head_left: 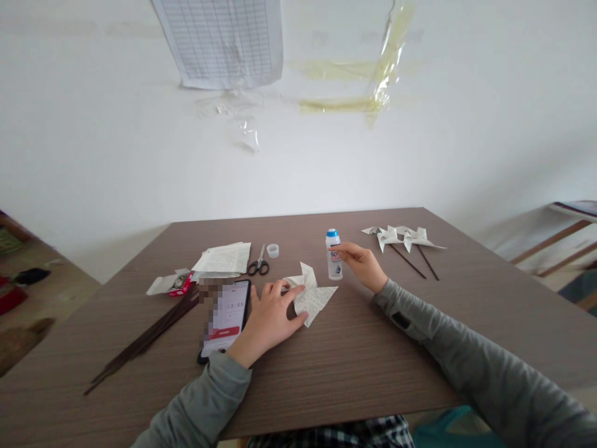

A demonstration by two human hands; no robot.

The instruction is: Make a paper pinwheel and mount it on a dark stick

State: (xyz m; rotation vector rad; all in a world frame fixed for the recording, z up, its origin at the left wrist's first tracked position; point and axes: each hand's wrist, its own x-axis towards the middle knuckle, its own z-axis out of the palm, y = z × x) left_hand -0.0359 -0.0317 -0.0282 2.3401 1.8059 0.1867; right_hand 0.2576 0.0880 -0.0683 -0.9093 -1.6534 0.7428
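Left hand [273, 317]: spread, back upward, fingers on our printed-paper pinwheel [314, 302].
Right hand [366, 267]: fingers at the white plastic bottle [334, 264]; whether they pinch it, we cannot tell.
Pinwheel: left of the bottle and nearer us, points aimed wallward, right and toward us.
Bottle: upright, long axis vertical, blue cap up.
Writing: we read "50" on the bottle, "13:55" on the phone [231, 314] left of it.
Left of bottle: scissors [261, 258], white ring [273, 251], paper sheets [222, 258], red box [180, 285], dark sticks [149, 333].
Right of bottle: two stick-mounted pinwheels [388, 238].
Tabletop [373, 367]: brown wood-grain.
Room: behind the bottle, a white wall [116, 124] with gridded sheet [224, 43] and yellowed tape [338, 106].
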